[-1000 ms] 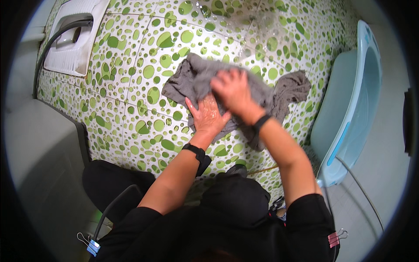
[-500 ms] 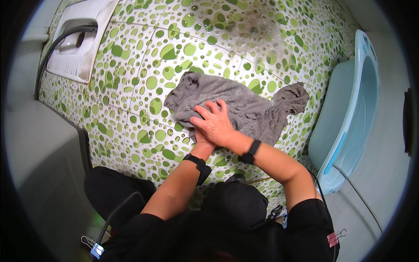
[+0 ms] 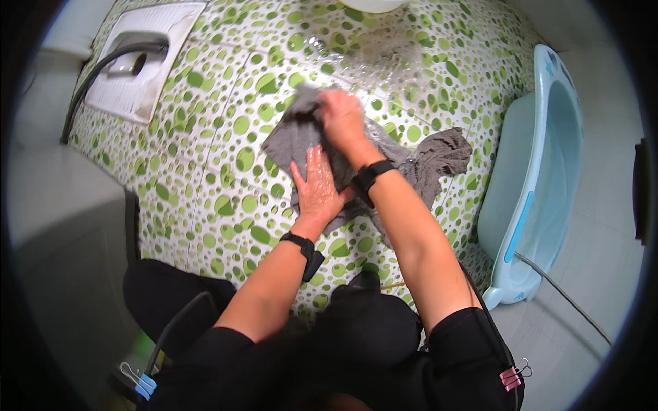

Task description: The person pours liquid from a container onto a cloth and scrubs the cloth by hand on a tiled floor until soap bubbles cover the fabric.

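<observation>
Green-spotted white floor tiles (image 3: 219, 178) spread below me, a white ribbed ceramic squat pan (image 3: 113, 96) toward their upper left corner. Mid-floor, my left hand (image 3: 319, 188) presses flat on a rumpled grey fabric cloth (image 3: 291, 140); my blurred right hand (image 3: 343, 120), apart from it, curls on the cloth, grip unclear. I judge this rubbing; another stroke calls for steady left-hand pressure. A pale-blue plastic tub (image 3: 510, 157) lines the right edge.

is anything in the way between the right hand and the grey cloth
Nothing visible: the right hand, partly blurred, is at the upper part of the grey cloth, and the left hand lies open on it.
</observation>
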Demonstrator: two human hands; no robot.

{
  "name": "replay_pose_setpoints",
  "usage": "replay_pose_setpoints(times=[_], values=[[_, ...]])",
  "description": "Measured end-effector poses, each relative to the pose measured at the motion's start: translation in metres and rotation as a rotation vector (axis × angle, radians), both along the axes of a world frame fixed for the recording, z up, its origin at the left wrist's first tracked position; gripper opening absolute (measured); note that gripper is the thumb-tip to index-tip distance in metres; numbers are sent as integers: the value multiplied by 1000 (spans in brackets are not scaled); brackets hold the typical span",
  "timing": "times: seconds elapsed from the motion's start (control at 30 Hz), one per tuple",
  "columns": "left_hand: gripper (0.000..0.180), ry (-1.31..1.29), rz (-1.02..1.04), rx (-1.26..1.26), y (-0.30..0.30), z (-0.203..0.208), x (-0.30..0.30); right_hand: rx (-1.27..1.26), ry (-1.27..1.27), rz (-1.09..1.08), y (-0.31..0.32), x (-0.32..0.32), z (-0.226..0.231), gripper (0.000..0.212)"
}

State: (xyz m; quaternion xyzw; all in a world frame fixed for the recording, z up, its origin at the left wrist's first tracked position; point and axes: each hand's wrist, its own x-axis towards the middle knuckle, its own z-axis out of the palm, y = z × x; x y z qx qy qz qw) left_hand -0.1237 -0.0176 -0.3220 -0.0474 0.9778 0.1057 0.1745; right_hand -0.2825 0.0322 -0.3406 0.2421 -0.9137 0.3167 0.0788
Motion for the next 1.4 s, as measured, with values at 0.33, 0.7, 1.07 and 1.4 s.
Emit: replay_pose_setpoints(times=[0.33,0.7,1.07,1.4], values=[[81,-79,63,16,-24,7,62,249,-106,414,44,162,43,46],[97,85,-47,71,-37,-5,37,200,-240,0,-22,18,20,34],[73,99,-62,99,-37,0,41,343,-66,289,-34,90,23,35],[95,172,-47,105,-35,-1,39,-322,-294,-246,45,-70,58,31]])
